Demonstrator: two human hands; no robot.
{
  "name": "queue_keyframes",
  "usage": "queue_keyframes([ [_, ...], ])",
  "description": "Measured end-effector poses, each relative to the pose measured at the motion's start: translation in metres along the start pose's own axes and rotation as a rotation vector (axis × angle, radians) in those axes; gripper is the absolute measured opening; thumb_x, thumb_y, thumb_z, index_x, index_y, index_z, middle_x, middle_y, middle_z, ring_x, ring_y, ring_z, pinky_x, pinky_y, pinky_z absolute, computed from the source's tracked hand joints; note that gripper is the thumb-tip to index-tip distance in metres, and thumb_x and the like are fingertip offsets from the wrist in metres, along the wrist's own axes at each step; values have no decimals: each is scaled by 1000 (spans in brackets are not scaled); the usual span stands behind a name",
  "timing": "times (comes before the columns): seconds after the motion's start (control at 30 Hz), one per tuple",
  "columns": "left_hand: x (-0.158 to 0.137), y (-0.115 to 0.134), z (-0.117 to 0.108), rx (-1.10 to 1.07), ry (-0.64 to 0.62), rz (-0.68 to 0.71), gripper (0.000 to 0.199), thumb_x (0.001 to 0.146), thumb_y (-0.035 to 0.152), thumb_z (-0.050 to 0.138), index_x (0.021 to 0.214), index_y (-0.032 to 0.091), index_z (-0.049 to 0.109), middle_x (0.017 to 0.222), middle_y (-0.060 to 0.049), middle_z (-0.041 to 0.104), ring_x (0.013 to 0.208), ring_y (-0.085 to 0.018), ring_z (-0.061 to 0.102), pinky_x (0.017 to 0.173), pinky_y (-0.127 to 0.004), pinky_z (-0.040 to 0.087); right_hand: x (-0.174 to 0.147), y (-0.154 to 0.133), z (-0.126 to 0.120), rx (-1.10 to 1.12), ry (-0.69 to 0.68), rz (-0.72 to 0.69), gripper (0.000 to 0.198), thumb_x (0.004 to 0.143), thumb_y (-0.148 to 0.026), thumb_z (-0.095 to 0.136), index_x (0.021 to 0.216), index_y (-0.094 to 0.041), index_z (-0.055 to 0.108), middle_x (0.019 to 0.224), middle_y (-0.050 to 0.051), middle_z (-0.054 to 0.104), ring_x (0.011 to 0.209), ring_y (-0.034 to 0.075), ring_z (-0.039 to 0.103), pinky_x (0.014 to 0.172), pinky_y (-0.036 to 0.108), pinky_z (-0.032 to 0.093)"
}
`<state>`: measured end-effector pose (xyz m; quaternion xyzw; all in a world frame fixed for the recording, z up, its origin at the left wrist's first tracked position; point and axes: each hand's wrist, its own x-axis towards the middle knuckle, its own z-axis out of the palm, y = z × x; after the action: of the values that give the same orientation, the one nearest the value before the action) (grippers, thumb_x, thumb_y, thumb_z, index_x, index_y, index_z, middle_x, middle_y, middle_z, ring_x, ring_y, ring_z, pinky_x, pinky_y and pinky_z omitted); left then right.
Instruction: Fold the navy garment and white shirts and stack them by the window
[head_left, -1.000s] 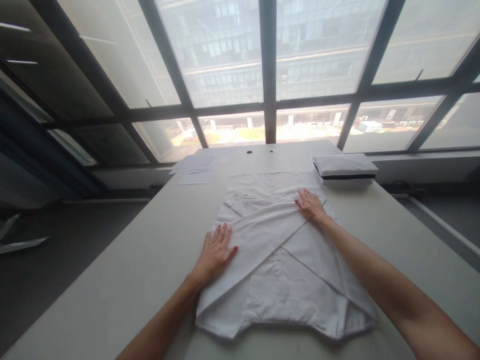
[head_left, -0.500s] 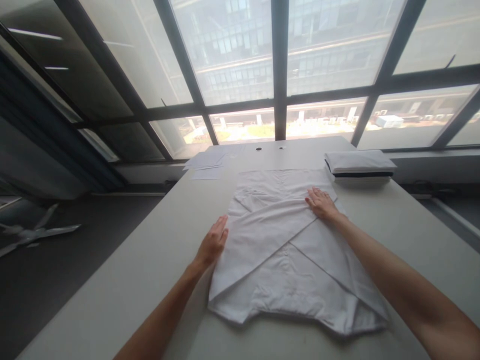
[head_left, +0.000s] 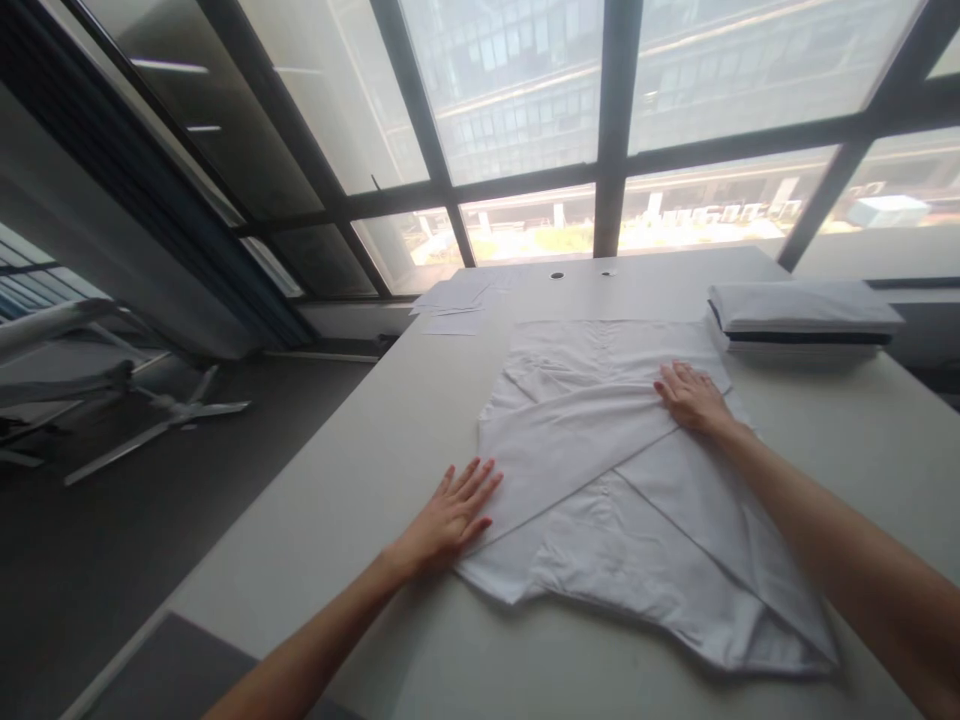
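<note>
A white garment, which looks like a shirt [head_left: 600, 440], lies spread on the white table [head_left: 352, 460], its sleeves folded across and overlapping in the middle. My left hand [head_left: 454, 510] rests on its left edge, low down, with fingers spread and flat. On the upper right part of the cloth lies my right hand [head_left: 691, 398], palm down and fingers stretched out. Neither hand grips the fabric. Small wrinkles show near the top and along the lower end of the garment.
To the right is a folded stack of white and dark cloth [head_left: 806, 318]. Sheets of paper [head_left: 454, 300] lie at the back left. Beyond the table are large windows [head_left: 517, 100]. A chair [head_left: 135, 370] stands on the floor at left. A grey patch [head_left: 169, 665] shows at bottom left.
My left hand has moved down the garment's left edge and spread its fingers over the cloth. My right hand stays on the upper right. The view has turned left.
</note>
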<state>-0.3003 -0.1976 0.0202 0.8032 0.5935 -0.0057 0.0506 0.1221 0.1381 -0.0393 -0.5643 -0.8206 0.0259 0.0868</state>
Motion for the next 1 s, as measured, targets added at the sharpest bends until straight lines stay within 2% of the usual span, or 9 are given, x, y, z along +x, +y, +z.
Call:
queue_keyframes([
  [0.13, 13, -23, -26, -88, 236, -263, 59, 108, 45, 27, 162, 22, 25, 166, -9, 30, 155, -24, 21, 124, -51, 24, 0, 0, 1, 5, 8, 4, 68, 103, -51, 18, 157, -13, 38, 165, 18, 31, 153, 31, 25, 122, 53, 21],
  [0.23, 39, -19, -42, -121, 377, -283, 56, 107, 37, 30, 158, 18, 36, 163, -10, 38, 154, -23, 24, 124, -47, 26, 0, 1, 2, 3, 17, 3, 69, 103, -51, 18, 156, -12, 38, 165, 18, 31, 153, 32, 26, 122, 53, 21],
  [0.33, 72, 2, -40, -132, 337, -155, 53, 107, 36, 30, 156, 19, 40, 162, -9, 39, 153, -23, 27, 125, -46, 27, 0, 0, 2, 3, 18, 2, 68, 103, -50, 18, 156, -12, 38, 164, 18, 31, 152, 32, 26, 122, 53, 21],
  [0.43, 98, 15, -22, -89, 233, -68, 56, 107, 44, 33, 158, 20, 37, 165, -9, 32, 154, -26, 24, 124, -51, 24, -1, -2, 0, 1, 11, 3, 69, 104, -52, 18, 157, -12, 36, 165, 18, 31, 153, 31, 25, 123, 52, 20],
  [0.57, 113, 7, 3, -19, 137, -69, 59, 106, 52, 35, 158, 25, 37, 167, -8, 26, 155, -30, 20, 123, -55, 22, 1, -4, -7, 72, -31, 19, 68, 104, -51, 21, 158, -11, 34, 166, 19, 26, 155, 30, 20, 124, 51, 16],
  [0.67, 115, -3, 12, 3, 160, -60, 58, 105, 52, 35, 159, 29, 36, 168, -6, 24, 155, -30, 21, 123, -55, 22, 7, 2, -18, 212, -67, 8, 65, 104, -47, 24, 158, -12, 34, 166, 18, 27, 155, 30, 21, 123, 54, 18],
  [0.77, 115, -7, 14, 19, 178, -48, 58, 105, 53, 35, 158, 29, 37, 167, -6, 25, 154, -31, 22, 123, -54, 24, 6, 14, -33, 330, -10, 3, 63, 104, -43, 22, 159, -14, 32, 166, 14, 28, 154, 23, 24, 123, 46, 24],
  [0.9, 116, -9, 14, 34, 209, -34, 59, 105, 52, 34, 157, 24, 40, 166, -8, 29, 154, -32, 25, 122, -54, 26, -27, 18, -47, 472, 218, 9, 61, 103, -44, 29, 154, -13, 43, 162, 14, 39, 151, 24, 31, 124, 43, 26],
  [1.0, 118, -11, 14, 33, 218, -22, 58, 104, 51, 36, 155, 23, 45, 164, -9, 33, 152, -34, 27, 121, -56, 28, -68, 0, -50, 373, 221, 50, 58, 101, -41, 36, 151, -13, 47, 161, 16, 40, 151, 28, 31, 123, 49, 26],
])
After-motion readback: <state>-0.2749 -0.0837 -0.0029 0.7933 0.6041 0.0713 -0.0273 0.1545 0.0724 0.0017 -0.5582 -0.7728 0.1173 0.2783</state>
